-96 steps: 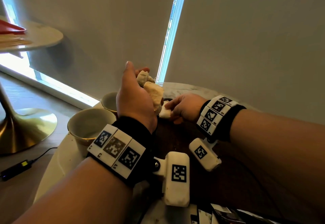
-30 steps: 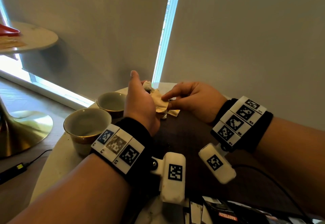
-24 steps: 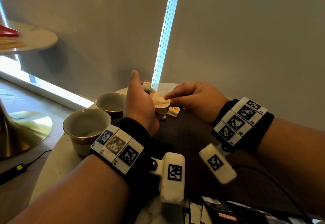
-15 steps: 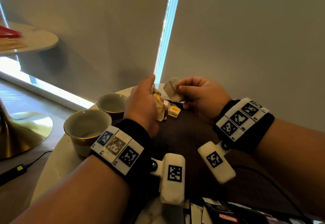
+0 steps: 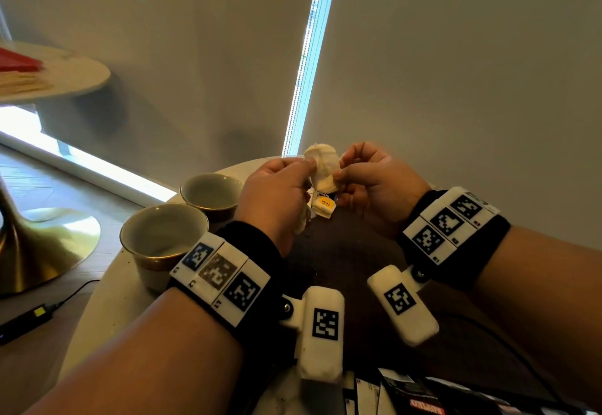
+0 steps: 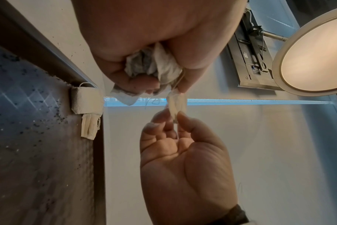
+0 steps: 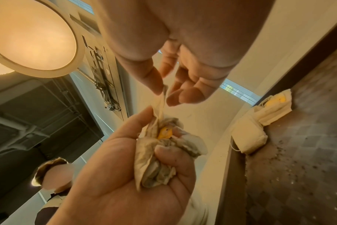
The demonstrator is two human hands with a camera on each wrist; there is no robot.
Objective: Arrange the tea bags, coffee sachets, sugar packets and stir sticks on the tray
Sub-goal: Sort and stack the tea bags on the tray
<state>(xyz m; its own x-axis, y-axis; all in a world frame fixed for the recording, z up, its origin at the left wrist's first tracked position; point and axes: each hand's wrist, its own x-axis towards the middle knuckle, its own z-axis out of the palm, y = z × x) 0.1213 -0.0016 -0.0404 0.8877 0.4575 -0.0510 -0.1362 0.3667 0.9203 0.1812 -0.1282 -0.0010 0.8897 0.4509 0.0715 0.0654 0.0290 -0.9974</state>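
While most tea bags (image 7: 160, 153) sit bunched in our left hand (image 5: 277, 199), our right hand (image 5: 374, 186) pinches one tea bag (image 5: 324, 167) with thumb and forefinger clamped on it, above the tray (image 5: 342, 251). Only a couple of tea bags (image 7: 260, 121) lie at the tray's far corner. Sachets (image 5: 407, 395) wait near us on the table (image 5: 107, 300), beside two cups (image 5: 163, 235); we judge the arranging barely begun.

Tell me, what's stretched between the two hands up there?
A single tea bag, pinched by the right hand and by the left hand, which also grips a crumpled bunch of tea bags. The wrist views show it best.
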